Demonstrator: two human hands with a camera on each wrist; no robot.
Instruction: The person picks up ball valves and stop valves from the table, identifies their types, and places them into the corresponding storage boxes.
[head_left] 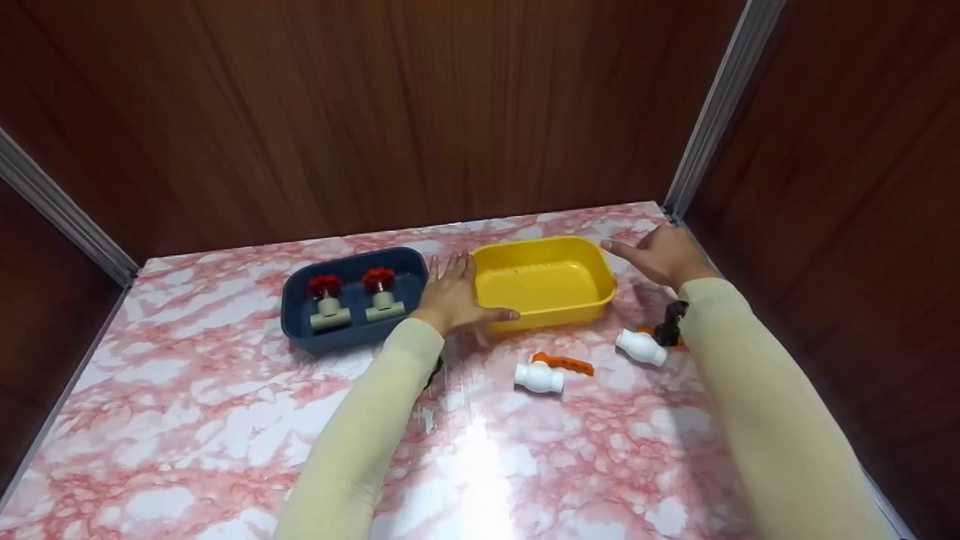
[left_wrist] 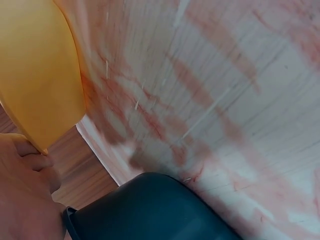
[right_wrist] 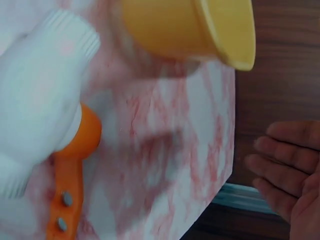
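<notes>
A yellow tray (head_left: 544, 318) sits toward the back of the table, its inside bare. My left hand (head_left: 454, 298) lies at the tray's left end, fingers stretched along the rim and thumb over the front edge. In the left wrist view its fingers are right at the rim of the yellow tray (left_wrist: 45, 75). My right hand (head_left: 664, 255) hovers beside the tray's right end, thumb pointing at the rim; its fingers are extended with nothing in them in the right wrist view. Two white ball valves (head_left: 538, 377) with orange handles lie in front, one near my right wrist.
Left of the yellow tray stands a dark blue tray (head_left: 322, 343) with two beige valves (head_left: 330, 315) topped by red handwheels (head_left: 324, 285). Wooden panels (head_left: 420, 112) close off the back and both sides of the marble-patterned table (head_left: 187, 420).
</notes>
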